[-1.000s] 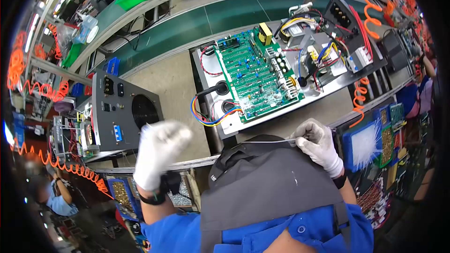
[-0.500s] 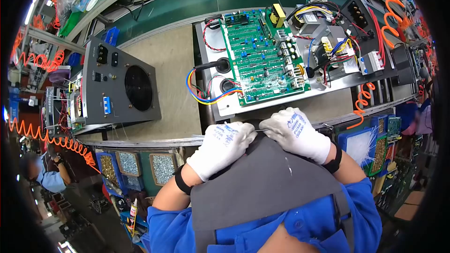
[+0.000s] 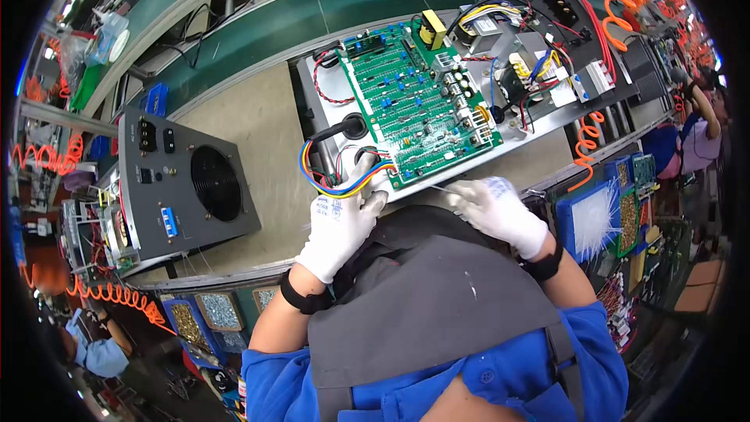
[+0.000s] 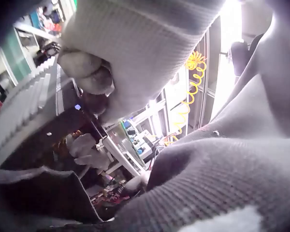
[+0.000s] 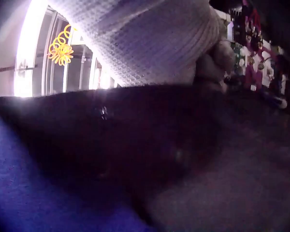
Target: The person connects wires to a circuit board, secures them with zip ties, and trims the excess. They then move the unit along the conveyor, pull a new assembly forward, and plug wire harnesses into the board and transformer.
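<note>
In the head view my gloved left hand (image 3: 340,227) is at the lower left corner of the metal chassis (image 3: 508,144), its fingers around the bundle of coloured wires (image 3: 344,191) that loops off the green circuit board (image 3: 426,113). My right hand (image 3: 500,215) pinches a thin white strip (image 3: 439,188) just off the chassis's front edge. In the left wrist view the left glove (image 4: 130,48) shows with curled fingers, the wires hidden. The right glove (image 5: 154,43) fills the top of the right wrist view; its fingertips are mostly hidden.
A grey fan housing (image 3: 187,184) stands on the bench at left. Blue trays with small metal parts (image 3: 187,320) sit below the bench edge, and a tray of white strips (image 3: 590,223) lies at right. Orange coiled hoses (image 3: 586,148) hang nearby. Other people (image 3: 98,344) are at both sides.
Both hands were together at the apron half a second ago. My left hand has moved up and left onto the wires; the right has drawn slightly right with the strip.
</note>
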A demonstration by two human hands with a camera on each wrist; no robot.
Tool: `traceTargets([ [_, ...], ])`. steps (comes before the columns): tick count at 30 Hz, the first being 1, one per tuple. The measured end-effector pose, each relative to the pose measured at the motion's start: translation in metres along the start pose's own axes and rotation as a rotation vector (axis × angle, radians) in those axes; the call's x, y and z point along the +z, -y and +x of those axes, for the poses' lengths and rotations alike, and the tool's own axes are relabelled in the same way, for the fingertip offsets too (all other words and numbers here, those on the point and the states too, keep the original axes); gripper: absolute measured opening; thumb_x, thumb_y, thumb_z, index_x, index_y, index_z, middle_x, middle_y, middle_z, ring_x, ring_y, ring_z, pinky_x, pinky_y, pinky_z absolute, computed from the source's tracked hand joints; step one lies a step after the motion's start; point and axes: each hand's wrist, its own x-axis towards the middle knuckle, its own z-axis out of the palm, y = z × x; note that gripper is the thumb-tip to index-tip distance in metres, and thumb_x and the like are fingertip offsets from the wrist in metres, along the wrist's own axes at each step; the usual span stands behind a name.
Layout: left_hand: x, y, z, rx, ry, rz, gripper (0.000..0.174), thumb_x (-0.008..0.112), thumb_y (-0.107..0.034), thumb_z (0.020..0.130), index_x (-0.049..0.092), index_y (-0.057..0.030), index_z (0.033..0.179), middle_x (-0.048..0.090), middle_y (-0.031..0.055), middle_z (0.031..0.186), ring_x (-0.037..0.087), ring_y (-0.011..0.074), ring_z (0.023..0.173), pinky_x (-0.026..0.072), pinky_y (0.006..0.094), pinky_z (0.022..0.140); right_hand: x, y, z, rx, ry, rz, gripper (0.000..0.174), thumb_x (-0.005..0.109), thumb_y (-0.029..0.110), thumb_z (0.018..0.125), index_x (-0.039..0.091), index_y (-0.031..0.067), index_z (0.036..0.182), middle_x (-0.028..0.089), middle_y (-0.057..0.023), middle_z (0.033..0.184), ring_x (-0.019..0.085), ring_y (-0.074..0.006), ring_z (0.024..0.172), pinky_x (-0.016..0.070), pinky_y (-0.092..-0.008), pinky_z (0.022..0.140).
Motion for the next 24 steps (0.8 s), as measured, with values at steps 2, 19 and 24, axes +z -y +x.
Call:
traceTargets([
  [2,0.005,0.006,0.006,0.082,-0.070,-0.015,0.039,0.069,-0.020,0.082,0.061,-0.0081,0.119,0.068,0.0084,0.078,0.067,0.0199,0.066,0.0524,0.0343,0.066,0.009,0.007,0.015,-0.065,0.064,0.038,0.028,0.047,0.033,0.097,0.065,0.0109,0.095,0.066,-0.0124,0.077,0.066,-0.0324,0.078,0.0502,-0.0430,0.070],
  [19,-0.027,-0.013,-0.029,-0.301,0.294,-0.440,0.017,0.063,-0.020,0.089,0.065,-0.0033,0.091,0.058,0.0003,0.061,0.056,0.0057,0.053,0.0440,0.0236,0.049,0.045,0.039,0.041,-0.547,-0.130,-0.010,0.035,0.059,0.006,0.085,0.058,0.0060,0.120,0.064,-0.0115,0.077,0.064,-0.0289,0.068,0.0496,-0.0391,0.058],
  [24,-0.030,0.009,-0.046,-0.146,-0.020,-0.502,0.023,0.062,-0.014,0.089,0.065,-0.0041,0.110,0.060,0.0041,0.079,0.055,0.0099,0.063,0.0457,0.0259,0.057,0.050,0.039,0.040,-0.319,-0.027,0.239,0.026,0.060,0.012,0.093,0.061,0.0033,0.117,0.068,-0.0142,0.091,0.067,-0.0312,0.080,0.0527,-0.0350,0.070],
])
